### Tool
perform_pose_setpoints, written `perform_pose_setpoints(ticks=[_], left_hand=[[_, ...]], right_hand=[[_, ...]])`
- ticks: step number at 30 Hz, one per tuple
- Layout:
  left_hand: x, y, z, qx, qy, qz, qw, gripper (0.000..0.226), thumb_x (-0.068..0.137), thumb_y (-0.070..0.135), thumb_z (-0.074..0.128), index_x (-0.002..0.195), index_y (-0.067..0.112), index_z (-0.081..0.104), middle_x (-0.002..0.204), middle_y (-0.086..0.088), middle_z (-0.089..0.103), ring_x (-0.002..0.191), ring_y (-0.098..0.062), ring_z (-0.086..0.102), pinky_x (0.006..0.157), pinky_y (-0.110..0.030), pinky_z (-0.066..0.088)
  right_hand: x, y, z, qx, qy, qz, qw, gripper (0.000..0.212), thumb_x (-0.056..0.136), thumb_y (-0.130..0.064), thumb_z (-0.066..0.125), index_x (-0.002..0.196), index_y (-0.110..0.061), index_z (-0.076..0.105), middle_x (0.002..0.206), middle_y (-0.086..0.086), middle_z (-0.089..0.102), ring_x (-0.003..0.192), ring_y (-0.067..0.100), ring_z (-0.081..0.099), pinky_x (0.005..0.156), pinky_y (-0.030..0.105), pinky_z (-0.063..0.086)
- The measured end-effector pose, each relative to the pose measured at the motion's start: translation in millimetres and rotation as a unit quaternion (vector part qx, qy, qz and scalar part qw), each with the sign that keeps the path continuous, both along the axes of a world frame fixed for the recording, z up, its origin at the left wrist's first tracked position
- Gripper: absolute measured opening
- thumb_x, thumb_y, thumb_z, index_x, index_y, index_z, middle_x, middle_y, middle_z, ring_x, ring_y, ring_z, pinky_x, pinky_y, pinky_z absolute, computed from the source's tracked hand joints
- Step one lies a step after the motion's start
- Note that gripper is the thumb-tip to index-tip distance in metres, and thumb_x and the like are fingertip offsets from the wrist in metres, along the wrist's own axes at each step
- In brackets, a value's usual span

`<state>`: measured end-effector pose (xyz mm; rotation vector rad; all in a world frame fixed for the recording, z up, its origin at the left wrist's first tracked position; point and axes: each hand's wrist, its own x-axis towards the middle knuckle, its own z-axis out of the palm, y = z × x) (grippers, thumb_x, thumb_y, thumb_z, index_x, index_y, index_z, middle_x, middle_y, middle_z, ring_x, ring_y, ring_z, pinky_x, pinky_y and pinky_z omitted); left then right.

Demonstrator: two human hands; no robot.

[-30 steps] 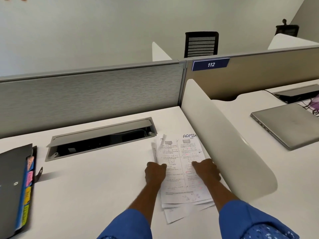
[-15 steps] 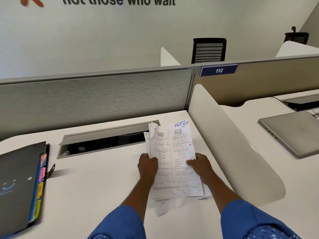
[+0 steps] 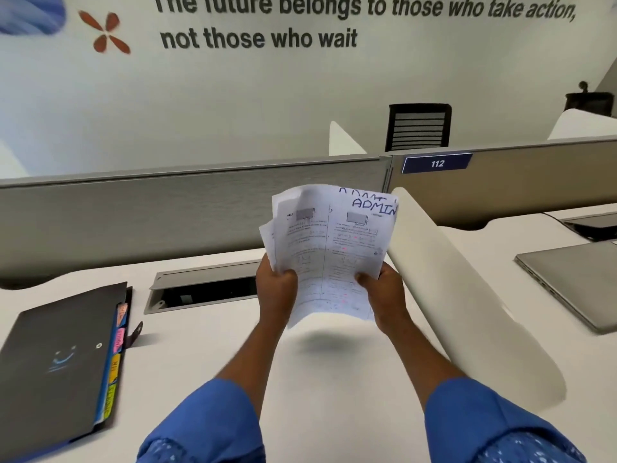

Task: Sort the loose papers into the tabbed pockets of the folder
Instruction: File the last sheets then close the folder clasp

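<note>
White papers (image 3: 329, 248) gripped by both hands above desk (image 3: 213, 349).

A closed laptop (image 3: 574, 282) lies beyond the white divider (image 3: 467, 295); a black chair (image 3: 417, 127) stands behind.

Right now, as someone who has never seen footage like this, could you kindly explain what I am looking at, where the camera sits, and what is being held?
No machine here: a person wears a wide-angle camera on the head, looking forward and down, so you see their own two arms in blue sleeves. The left hand and right hand together hold a stack of loose papers up above the white desk; the top sheet has ADMIN handwritten at its corner. On the desk to the left lies a closed dark folder with coloured tabs along its edge. Behind it is a cable tray, and a closed laptop sits on the neighbouring desk.
</note>
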<state>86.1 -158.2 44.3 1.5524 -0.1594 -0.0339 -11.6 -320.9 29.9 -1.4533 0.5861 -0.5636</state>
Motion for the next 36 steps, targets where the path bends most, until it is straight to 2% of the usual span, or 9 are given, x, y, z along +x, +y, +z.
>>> perform_pose_setpoints(ticks=[3, 8, 12, 16, 19, 21, 27, 32, 36], left_hand=[[-10.4, 11.8, -13.0, 0.035, 0.030, -0.035, 0.998, 0.032, 0.059, 0.011, 0.044, 0.083, 0.021, 0.063, 0.071, 0.007, 0.065, 0.067, -0.013, 0.062, 0.057, -0.023, 0.050], [-26.3, 24.8, -30.1, 0.112, 0.032, -0.076, 0.990, 0.009, 0.070, 0.030, 0.058, 0.077, 0.032, 0.062, 0.077, 0.010, 0.068, 0.077, -0.012, 0.066, 0.067, -0.030, 0.053], [-18.9, 28.5, -24.4, 0.120, 0.023, -0.055, 0.991, 0.018, 0.071, 0.037, 0.059, 0.080, 0.023, 0.064, 0.078, 0.006, 0.069, 0.077, -0.016, 0.065, 0.068, -0.033, 0.051], [-17.9, 30.7, -23.0, 0.108, 0.040, -0.048, 0.992, 0.017, 0.069, 0.034, 0.059, 0.075, 0.019, 0.064, 0.071, 0.005, 0.068, 0.069, -0.012, 0.062, 0.062, -0.029, 0.049], [-21.6, 35.9, -33.7, 0.137, 0.062, -0.053, 0.987, 0.015, 0.077, 0.030, 0.061, 0.083, 0.017, 0.066, 0.080, 0.001, 0.070, 0.080, -0.020, 0.066, 0.070, -0.035, 0.052], [-19.4, 39.5, -38.5, 0.155, 0.066, -0.041, 0.985, 0.011, 0.084, 0.024, 0.063, 0.088, 0.014, 0.067, 0.084, -0.002, 0.070, 0.083, -0.024, 0.065, 0.072, -0.035, 0.051], [-1.5, 59.0, -30.4, 0.154, 0.053, -0.030, 0.986, 0.020, 0.084, 0.018, 0.065, 0.103, 0.019, 0.069, 0.096, 0.003, 0.071, 0.088, -0.018, 0.066, 0.079, -0.035, 0.053], [18.4, 97.4, -23.4, 0.141, 0.090, -0.027, 0.986, 0.019, 0.082, 0.015, 0.064, 0.098, 0.026, 0.068, 0.094, 0.007, 0.071, 0.089, -0.018, 0.068, 0.082, -0.040, 0.056], [30.9, 138.7, -27.1, 0.164, 0.121, -0.014, 0.979, 0.022, 0.082, 0.015, 0.064, 0.101, 0.025, 0.067, 0.097, 0.004, 0.071, 0.090, -0.021, 0.068, 0.085, -0.043, 0.055]], right_hand=[[-6.1, 10.8, -11.8, 0.007, 0.040, 0.003, 0.999, 0.037, 0.081, 0.010, 0.061, 0.093, -0.023, 0.071, 0.093, -0.006, 0.076, 0.092, 0.017, 0.071, 0.073, 0.023, 0.054], [-10.4, 21.4, -29.5, 0.023, 0.070, 0.010, 0.997, 0.033, 0.083, 0.011, 0.062, 0.102, -0.016, 0.069, 0.100, 0.005, 0.073, 0.096, 0.026, 0.067, 0.072, 0.027, 0.053], [-2.6, 20.6, -24.3, 0.054, 0.055, 0.003, 0.997, 0.030, 0.083, 0.010, 0.064, 0.103, -0.011, 0.070, 0.104, 0.011, 0.074, 0.098, 0.030, 0.068, 0.087, 0.039, 0.055], [-0.6, 20.9, -26.3, 0.068, 0.055, 0.007, 0.996, 0.029, 0.084, 0.009, 0.063, 0.101, -0.013, 0.071, 0.105, 0.011, 0.074, 0.096, 0.029, 0.068, 0.081, 0.035, 0.055], [-4.4, 26.3, -39.0, 0.050, 0.085, 0.016, 0.995, 0.032, 0.086, 0.008, 0.061, 0.111, -0.010, 0.067, 0.109, 0.011, 0.071, 0.101, 0.031, 0.066, 0.089, 0.039, 0.054], [-5.5, 27.2, -43.8, 0.041, 0.090, 0.017, 0.995, 0.032, 0.087, 0.008, 0.061, 0.112, -0.012, 0.067, 0.109, 0.009, 0.071, 0.099, 0.029, 0.066, 0.084, 0.035, 0.052], [7.1, 29.4, -33.1, 0.008, 0.109, 0.073, 0.991, 0.029, 0.088, 0.003, 0.060, 0.104, -0.018, 0.072, 0.104, 0.004, 0.076, 0.093, 0.021, 0.073, 0.082, 0.034, 0.058], [27.6, 53.6, -28.5, 0.074, 0.111, 0.146, 0.980, 0.033, 0.087, 0.006, 0.061, 0.117, -0.005, 0.068, 0.111, 0.010, 0.075, 0.100, 0.031, 0.073, 0.093, 0.048, 0.057], [41.6, 86.8, -33.5, 0.122, 0.120, 0.208, 0.963, 0.027, 0.090, 0.004, 0.060, 0.113, -0.007, 0.068, 0.110, 0.009, 0.076, 0.100, 0.031, 0.073, 0.086, 0.043, 0.059]])
